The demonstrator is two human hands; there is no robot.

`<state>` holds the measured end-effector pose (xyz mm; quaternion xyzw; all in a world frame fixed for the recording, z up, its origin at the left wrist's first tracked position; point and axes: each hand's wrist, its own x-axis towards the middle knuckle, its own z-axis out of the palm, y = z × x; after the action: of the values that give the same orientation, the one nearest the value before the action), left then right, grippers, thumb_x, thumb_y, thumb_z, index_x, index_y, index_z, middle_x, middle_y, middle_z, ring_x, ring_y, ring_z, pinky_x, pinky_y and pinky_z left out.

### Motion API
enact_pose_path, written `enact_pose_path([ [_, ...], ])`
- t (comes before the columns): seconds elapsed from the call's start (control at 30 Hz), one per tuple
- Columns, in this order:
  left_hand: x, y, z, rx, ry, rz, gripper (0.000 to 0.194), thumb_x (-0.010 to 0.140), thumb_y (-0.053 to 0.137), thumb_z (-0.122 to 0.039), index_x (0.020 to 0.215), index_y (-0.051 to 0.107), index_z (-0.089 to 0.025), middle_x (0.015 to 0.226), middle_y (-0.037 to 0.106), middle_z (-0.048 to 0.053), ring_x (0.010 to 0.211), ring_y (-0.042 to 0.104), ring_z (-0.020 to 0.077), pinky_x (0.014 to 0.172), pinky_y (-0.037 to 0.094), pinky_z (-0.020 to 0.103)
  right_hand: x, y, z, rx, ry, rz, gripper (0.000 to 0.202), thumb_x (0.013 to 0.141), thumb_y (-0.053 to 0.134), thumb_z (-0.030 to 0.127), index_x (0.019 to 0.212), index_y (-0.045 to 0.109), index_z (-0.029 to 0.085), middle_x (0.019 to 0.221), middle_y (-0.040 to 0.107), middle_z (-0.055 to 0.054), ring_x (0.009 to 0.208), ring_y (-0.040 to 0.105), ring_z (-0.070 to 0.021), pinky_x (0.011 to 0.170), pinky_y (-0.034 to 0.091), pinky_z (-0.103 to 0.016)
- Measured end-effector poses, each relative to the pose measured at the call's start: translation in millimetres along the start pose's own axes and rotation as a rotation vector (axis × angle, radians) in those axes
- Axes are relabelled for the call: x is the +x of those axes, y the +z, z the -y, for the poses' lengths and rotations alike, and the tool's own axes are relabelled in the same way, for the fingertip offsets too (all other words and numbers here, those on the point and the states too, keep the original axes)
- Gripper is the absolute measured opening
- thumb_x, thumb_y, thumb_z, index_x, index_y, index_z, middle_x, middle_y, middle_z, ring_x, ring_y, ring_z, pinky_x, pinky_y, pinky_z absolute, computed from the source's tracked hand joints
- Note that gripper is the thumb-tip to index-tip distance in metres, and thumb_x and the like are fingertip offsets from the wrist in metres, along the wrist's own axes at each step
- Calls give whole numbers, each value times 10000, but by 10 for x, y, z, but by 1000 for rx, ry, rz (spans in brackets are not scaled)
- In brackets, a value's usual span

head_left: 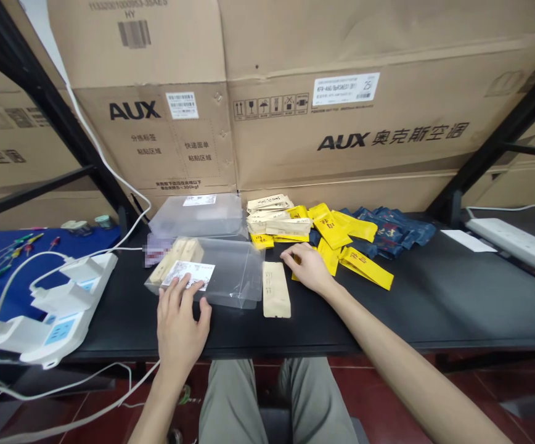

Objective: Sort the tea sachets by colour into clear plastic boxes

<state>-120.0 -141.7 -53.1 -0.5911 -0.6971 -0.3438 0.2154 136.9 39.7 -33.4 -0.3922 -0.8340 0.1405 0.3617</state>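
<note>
My left hand (182,327) lies open with fingers spread on the near edge of a clear plastic box (235,277). Its fingertips touch a white printed label (198,269) on that box. Several beige paper packets (187,251) are inside at the left end. A single beige packet (277,293) lies flat on the table, just right of the box. Beside its upper right corner, my right hand (311,268) rests low with fingers loosely bent and nothing visible between them. Yellow packets (332,229) lie around and behind it, partly covered by the hand.
A second clear box (198,216) stands behind the first. Stacked beige packets (267,206) and dark blue packets (399,231) are at the back. Power strips (66,308) with white cables lie left, another (521,243) right. Small screwdrivers (20,246) rest on a blue mat. Cardboard cartons (341,142) wall the back.
</note>
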Motion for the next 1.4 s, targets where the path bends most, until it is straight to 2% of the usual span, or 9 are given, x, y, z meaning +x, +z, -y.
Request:
enact_pose_path([
  [0.63, -6, 8, 3, 4, 1, -11, 293, 898, 530, -227, 1186, 580, -207, 1344, 587, 112, 1358, 450, 324, 1159, 324, 560, 9, -36, 11, 1, 22, -62, 213, 931, 532, 298, 777, 659, 223, 867, 738, -50, 884, 633, -235, 856, 485, -384],
  [0.9, -13, 21, 23, -21, -14, -12, 302, 888, 539, -238, 1187, 579, -228, 1348, 585, 95, 1354, 457, 324, 1159, 323, 558, 10, -27, 2, 11, 30, -50, 221, 931, 525, 307, 777, 660, 226, 874, 740, -48, 902, 628, -242, 851, 487, -382],
  [1.4, 0, -5, -11, -3, -3, -6, 294, 900, 529, -233, 1186, 586, -195, 1341, 589, 118, 1351, 457, 324, 1156, 328, 562, 6, -41, 23, 10, 30, -33, 214, 933, 527, 293, 783, 661, 222, 884, 743, -47, 903, 623, -239, 860, 488, -379],
])
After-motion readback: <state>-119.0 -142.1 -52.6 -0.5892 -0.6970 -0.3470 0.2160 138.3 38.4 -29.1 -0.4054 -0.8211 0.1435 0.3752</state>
